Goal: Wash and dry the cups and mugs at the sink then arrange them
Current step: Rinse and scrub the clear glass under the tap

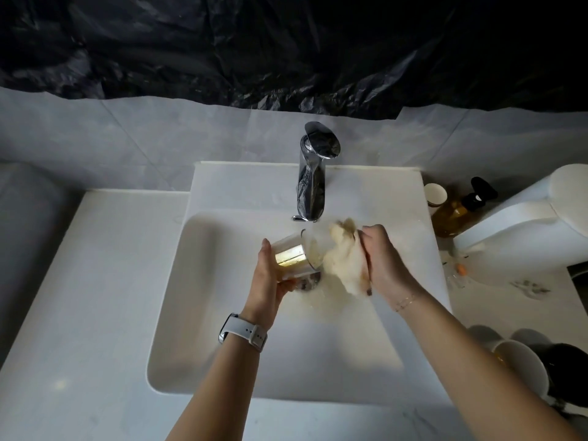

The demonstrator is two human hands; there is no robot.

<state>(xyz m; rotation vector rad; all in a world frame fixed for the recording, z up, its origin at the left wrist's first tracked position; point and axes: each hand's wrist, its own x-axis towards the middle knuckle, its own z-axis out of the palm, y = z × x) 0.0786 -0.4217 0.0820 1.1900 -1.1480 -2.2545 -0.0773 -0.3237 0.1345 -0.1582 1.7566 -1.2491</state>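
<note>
Over the drain of the white sink (203, 313), my left hand (270, 275) grips a clear glass cup (294, 256) with a gold band, tipped on its side with the mouth to the right. My right hand (383, 259) grips a cream cloth (345, 259) bunched right at the cup's mouth. Whether the cloth reaches inside the cup is unclear. A white mug (521, 364) and a dark mug (569, 374) stand on the counter at the lower right.
A chrome tap (313, 179) stands behind the basin. At the right are an amber pump bottle (458, 211), a small white-lidded jar (435, 194) and a large white container (525, 230). White counter (79, 297) spreads to the left.
</note>
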